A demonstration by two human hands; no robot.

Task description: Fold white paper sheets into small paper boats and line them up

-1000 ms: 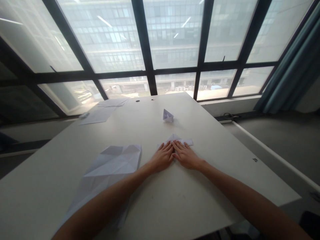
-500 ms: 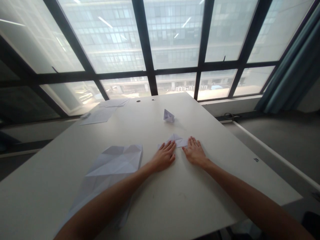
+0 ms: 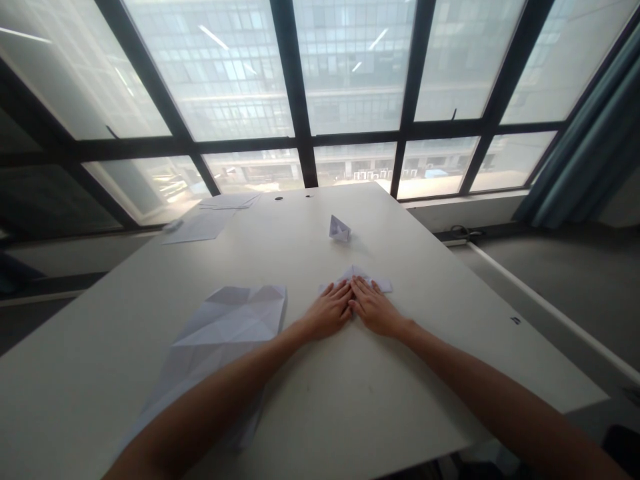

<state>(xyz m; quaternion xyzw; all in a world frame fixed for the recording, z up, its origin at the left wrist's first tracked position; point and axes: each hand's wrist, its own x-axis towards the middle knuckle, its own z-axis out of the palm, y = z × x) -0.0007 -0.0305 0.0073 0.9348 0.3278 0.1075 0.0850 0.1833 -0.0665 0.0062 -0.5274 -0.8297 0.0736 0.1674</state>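
A small folded white paper [image 3: 354,271] lies flat on the white table, with a pointed top and a strip sticking out at each side. My left hand [image 3: 330,309] rests flat on its left part, fingers stretched out. Beside it, my right hand [image 3: 375,308] presses flat on the middle of the paper, its fingertips touching those of the left. Both hands cover the paper's lower middle. Just beyond stands a folded paper boat [image 3: 340,229]. Under and beside my left forearm lies a large creased paper sheet [image 3: 227,323].
Several flat paper sheets [image 3: 197,227] lie at the table's far left, with a small blurred object [image 3: 173,227] at their edge. The white table [image 3: 425,393] reaches to tall windows. A blue curtain [image 3: 575,147] hangs at the right, and a white rail [image 3: 545,307] runs beside the table.
My right hand slid outward to the paper's right end, then came back to the middle against my left hand. My left hand stayed on the paper. The view shifted slightly.
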